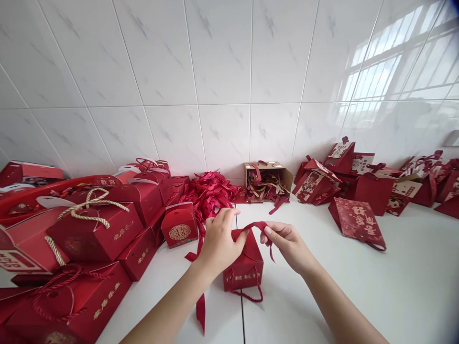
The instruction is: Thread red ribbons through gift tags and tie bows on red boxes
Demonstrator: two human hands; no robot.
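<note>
A small red gift box (247, 270) with gold lettering and a twisted cord handle (247, 297) stands on the white table in front of me. Over its top arches a dark red ribbon (258, 224). My right hand (283, 241) pinches the ribbon on the right, and a short end hangs below the fingers. My left hand (222, 241) lies over the box's left top edge, its thumb against the ribbon and its fingers curled. More ribbon trails down to the left of that hand onto the table.
Stacked red boxes (95, 231), one tied with cream rope, crowd the left. Behind are a heap of red ribbons (211, 191) and an open carton (287, 179) of ribbon scraps. Several red wedge-shaped boxes (375, 191) stand at right by the tiled wall (225, 62).
</note>
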